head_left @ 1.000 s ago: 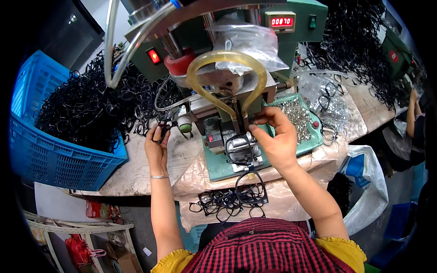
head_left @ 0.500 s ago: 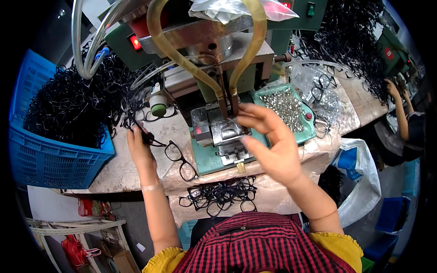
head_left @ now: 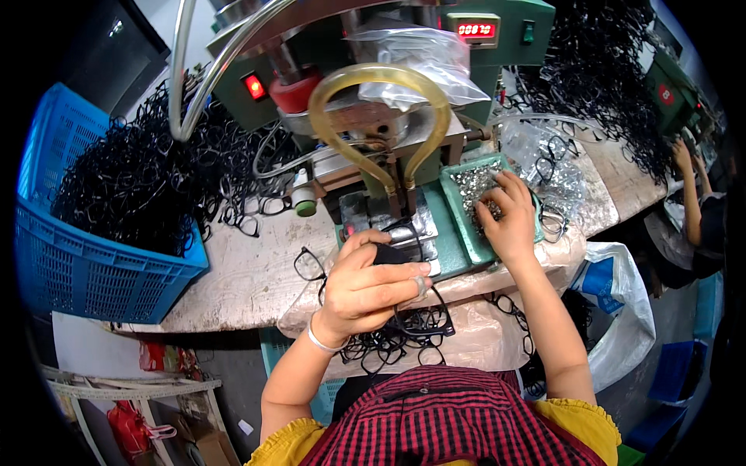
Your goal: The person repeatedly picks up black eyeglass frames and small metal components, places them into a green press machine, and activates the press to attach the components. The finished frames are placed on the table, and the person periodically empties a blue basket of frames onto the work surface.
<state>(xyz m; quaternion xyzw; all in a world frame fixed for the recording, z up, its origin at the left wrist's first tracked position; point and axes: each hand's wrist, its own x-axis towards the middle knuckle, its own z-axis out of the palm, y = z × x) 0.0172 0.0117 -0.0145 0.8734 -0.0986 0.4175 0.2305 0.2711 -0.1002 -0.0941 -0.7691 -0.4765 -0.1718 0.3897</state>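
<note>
My left hand (head_left: pixel 367 289) is closed around a black eyeglass frame (head_left: pixel 444 322) in front of the machine's metal fixture (head_left: pixel 423 225). Part of that frame reaches up over the fixture, just below two dark upright prongs fed by a yellowish hose (head_left: pixel 378 72). Over to the right, my right hand (head_left: pixel 509 217) dips into a green tray (head_left: pixel 475 252) of small silvery metal parts (head_left: pixel 475 183). Its fingers are curled in among the parts, and whatever they pinch is too small to make out. Beneath my left hand lies a pile of black eyeglass frames (head_left: pixel 381 353).
A blue crate (head_left: pixel 101 268) heaped with black frames (head_left: pixel 128 182) stands at the left. Another heap (head_left: pixel 594 85) covers the table at the back right. Clear plastic bags (head_left: pixel 544 167) lie beyond the tray. A white sack (head_left: pixel 622 311) hangs by the table's right edge; a co-worker's hand (head_left: pixel 684 158) shows far right.
My left hand has come from the table's left side to the front of the fixture, bringing an eyeglass frame. My right hand has left the fixture for the parts tray. The view has shifted slightly.
</note>
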